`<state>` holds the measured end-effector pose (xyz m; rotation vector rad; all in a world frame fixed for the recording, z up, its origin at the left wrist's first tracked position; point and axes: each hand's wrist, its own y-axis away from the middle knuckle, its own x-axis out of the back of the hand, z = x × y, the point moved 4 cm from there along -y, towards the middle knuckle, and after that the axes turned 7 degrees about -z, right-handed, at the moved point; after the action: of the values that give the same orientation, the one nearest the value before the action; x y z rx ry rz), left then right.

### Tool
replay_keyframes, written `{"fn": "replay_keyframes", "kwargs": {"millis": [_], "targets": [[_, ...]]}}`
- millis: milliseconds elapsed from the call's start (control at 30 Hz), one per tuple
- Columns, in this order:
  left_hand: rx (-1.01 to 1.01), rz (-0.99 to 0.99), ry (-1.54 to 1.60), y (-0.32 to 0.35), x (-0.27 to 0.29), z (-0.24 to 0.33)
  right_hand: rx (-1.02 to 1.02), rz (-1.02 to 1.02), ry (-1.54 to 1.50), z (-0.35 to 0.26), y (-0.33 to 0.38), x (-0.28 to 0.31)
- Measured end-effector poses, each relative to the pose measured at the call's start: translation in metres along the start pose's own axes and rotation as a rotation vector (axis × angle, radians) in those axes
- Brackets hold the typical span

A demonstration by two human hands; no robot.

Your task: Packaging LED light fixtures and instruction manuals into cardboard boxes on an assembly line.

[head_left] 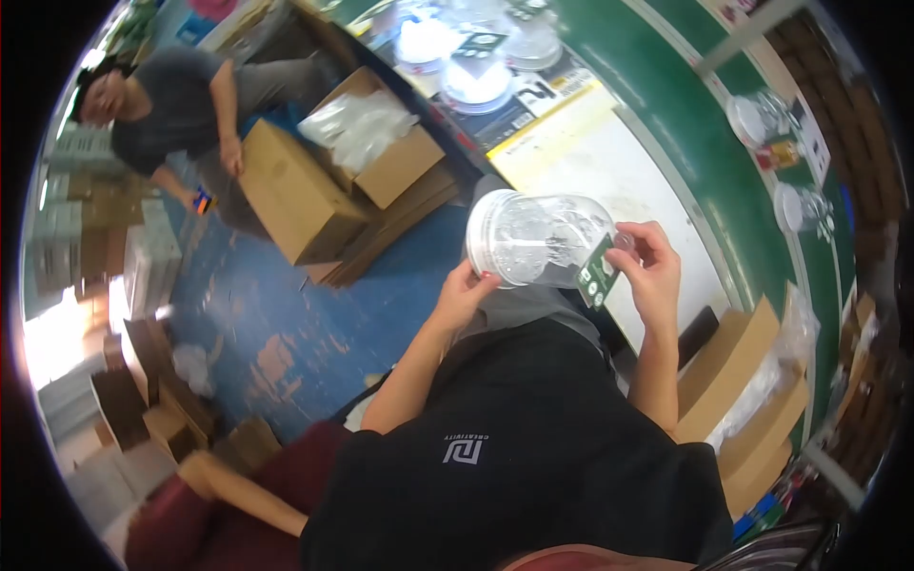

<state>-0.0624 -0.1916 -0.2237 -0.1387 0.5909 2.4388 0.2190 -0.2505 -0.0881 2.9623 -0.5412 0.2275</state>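
A clear plastic jar (547,233) with a white screw lid (487,238) is tilted on its side in front of my body, lid toward the left. My left hand (460,297) grips it at the lid end, thumb and fingers closed on the rim. At the jar's other end, my right hand (653,269) pinches a small clear round piece (625,242) between thumb and fingers. A dark green printed card (597,273) lies against the jar beside that thumb; whether it is fastened to the jar, I cannot tell.
A white worktable (609,143) bears lidded jars (476,86) at its far end. Beyond it runs a green belt (657,95) with more jars (757,119). At left, a seated person (181,105) handles a cardboard box (295,195). An open carton (752,381) stands right; a red-sleeved person (228,504) sits lower left.
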Motion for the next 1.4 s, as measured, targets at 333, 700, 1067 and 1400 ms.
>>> {"fn": "replay_keyframes", "kwargs": {"millis": [333, 700, 1067, 1400], "targets": [[0.023, -0.157, -0.119, -0.017, 0.021, -0.006, 0.107, 0.083, 0.105, 0.010, 0.014, 0.005], [0.040, -0.621, -0.155, -0.104, 0.003, 0.001, 0.031, 0.395, 0.059, 0.007, 0.077, 0.045], [0.021, -0.413, -0.380, -0.082, -0.063, 0.016, 0.023, 0.527, 0.185, -0.002, 0.110, 0.076], [-0.126, -0.441, -0.485, -0.059, -0.090, 0.070, -0.050, 0.497, 0.152, 0.016, 0.129, 0.090]]}}
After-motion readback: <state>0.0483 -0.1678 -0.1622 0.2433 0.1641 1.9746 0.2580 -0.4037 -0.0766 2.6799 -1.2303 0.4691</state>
